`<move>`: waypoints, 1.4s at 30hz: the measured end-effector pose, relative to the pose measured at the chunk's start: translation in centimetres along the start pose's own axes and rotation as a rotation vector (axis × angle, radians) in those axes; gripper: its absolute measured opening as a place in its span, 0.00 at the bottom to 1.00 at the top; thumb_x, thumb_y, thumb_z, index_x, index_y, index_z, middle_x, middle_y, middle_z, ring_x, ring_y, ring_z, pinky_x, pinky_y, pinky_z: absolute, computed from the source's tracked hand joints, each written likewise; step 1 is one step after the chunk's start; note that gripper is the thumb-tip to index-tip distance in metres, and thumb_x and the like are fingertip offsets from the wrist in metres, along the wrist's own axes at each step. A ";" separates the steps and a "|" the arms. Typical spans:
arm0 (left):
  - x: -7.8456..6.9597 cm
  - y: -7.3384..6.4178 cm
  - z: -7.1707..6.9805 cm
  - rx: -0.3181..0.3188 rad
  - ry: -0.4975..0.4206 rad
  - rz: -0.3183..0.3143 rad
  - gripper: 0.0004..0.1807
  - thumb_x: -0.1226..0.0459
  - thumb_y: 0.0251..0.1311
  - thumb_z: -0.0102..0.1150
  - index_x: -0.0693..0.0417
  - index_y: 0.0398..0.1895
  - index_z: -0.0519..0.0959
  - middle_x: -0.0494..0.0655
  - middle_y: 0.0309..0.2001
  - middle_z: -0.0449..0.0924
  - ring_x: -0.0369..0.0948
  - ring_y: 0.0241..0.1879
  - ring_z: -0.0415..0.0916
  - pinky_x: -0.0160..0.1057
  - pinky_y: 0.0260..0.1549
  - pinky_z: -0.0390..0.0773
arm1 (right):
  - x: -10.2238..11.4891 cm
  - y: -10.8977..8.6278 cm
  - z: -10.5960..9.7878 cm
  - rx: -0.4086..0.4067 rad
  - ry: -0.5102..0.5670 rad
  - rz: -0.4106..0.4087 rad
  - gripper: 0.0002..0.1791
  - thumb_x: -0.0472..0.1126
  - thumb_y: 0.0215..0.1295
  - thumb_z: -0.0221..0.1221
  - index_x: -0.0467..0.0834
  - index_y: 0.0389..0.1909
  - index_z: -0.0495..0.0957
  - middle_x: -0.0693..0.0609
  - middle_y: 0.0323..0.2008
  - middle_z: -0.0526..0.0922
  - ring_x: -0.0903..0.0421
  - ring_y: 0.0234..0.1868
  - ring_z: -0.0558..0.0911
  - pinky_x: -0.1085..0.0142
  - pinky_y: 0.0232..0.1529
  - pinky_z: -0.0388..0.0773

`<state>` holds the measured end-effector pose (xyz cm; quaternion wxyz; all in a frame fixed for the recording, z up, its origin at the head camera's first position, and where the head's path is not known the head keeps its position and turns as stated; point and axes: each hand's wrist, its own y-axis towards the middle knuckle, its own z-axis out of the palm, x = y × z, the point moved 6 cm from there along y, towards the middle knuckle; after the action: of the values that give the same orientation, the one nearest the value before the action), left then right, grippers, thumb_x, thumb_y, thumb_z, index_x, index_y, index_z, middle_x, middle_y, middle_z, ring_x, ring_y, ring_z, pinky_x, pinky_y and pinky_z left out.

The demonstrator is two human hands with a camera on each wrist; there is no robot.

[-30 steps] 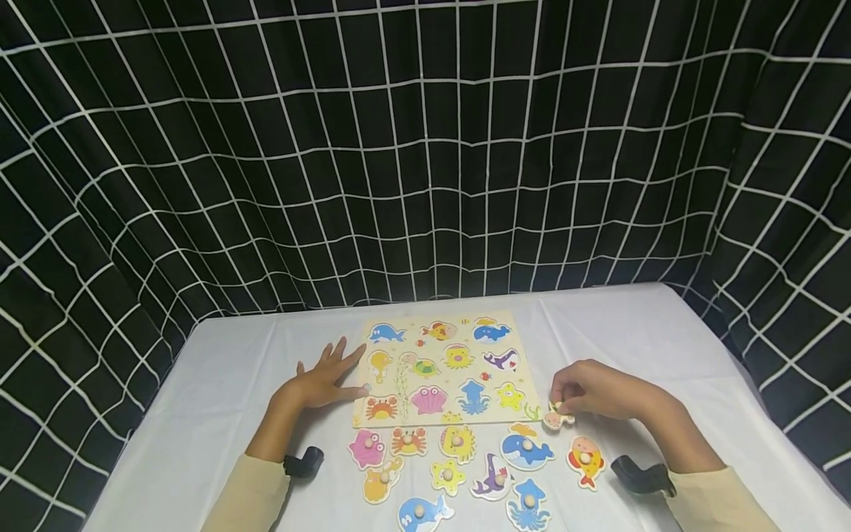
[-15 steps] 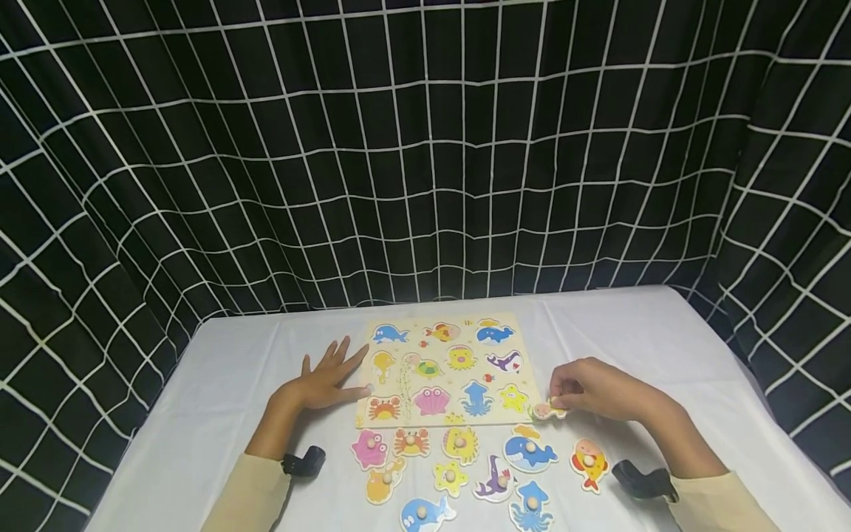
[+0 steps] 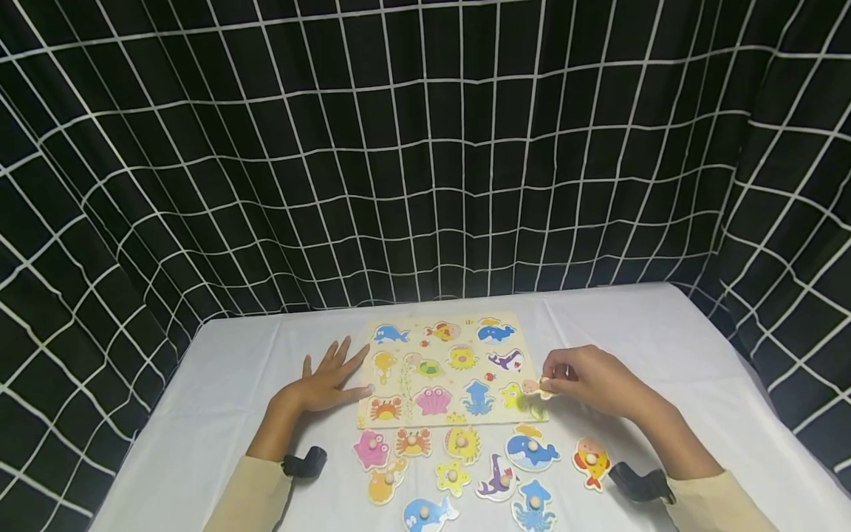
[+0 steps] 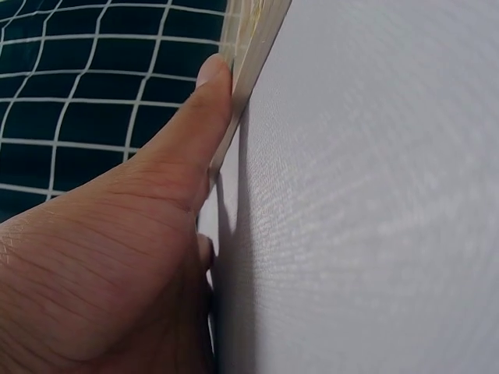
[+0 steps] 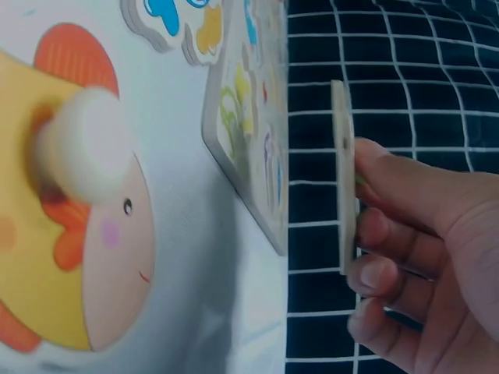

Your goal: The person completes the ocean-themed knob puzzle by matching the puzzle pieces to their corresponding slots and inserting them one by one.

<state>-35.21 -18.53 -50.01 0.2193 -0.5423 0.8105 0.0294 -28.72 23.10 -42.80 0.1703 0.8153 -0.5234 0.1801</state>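
My right hand (image 3: 588,378) pinches a small wooden turtle puzzle piece (image 3: 531,386) by its knob. It is held above the lower right corner of the puzzle board (image 3: 452,419). The right wrist view shows the piece (image 5: 343,183) edge-on, apart from the board (image 5: 261,218), with the fingers behind it. My left hand (image 3: 322,386) lies with fingers spread at the board's left edge. Its thumb rests on that edge, as the left wrist view also shows on the hand (image 4: 132,218). The board bears printed sea animals.
Several knobbed pieces lie in front of the board, among them a crab (image 3: 419,445), a starfish (image 3: 459,484), a squid (image 3: 525,517) and a whale (image 3: 545,459). A fish piece (image 3: 585,473) lies at the right, near the right wrist's camera (image 3: 641,484). A white cloth (image 3: 219,414) covers the table.
My right hand has lifted the turtle piece from beside the board's lower right corner and moved it up and left over the board. The left hand stays in place.
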 end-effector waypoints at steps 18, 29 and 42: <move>-0.4 0.0 -0.7 0.003 -0.037 -0.001 0.47 0.37 0.65 0.56 0.39 0.82 0.50 0.56 0.82 0.33 0.56 0.80 0.25 0.71 0.69 0.24 | 2.2 1.1 -0.1 -0.171 -0.139 -0.024 0.07 0.48 0.64 0.70 0.52 0.34 0.81 0.64 0.19 0.73 0.62 0.22 0.68 0.65 0.25 0.65; 0.0 -0.3 -0.1 0.015 -0.057 0.006 0.48 0.38 0.65 0.56 0.40 0.82 0.50 0.56 0.82 0.32 0.56 0.80 0.25 0.71 0.69 0.23 | 5.3 2.8 1.8 -0.111 -0.188 -0.057 0.09 0.49 0.64 0.70 0.49 0.35 0.82 0.64 0.17 0.71 0.63 0.20 0.68 0.66 0.23 0.64; 1.4 0.6 0.8 0.009 -0.037 0.006 0.51 0.28 0.60 0.50 0.32 0.82 0.46 0.50 0.83 0.29 0.51 0.80 0.22 0.69 0.69 0.20 | 7.3 5.1 4.4 -0.047 -0.182 -0.068 0.09 0.48 0.64 0.69 0.50 0.33 0.81 0.63 0.19 0.73 0.63 0.21 0.69 0.66 0.24 0.67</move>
<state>-35.88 -19.28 -51.39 0.2367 -0.5381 0.8081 0.0363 -30.04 13.33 -42.74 0.1469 0.8414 -0.5128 0.0871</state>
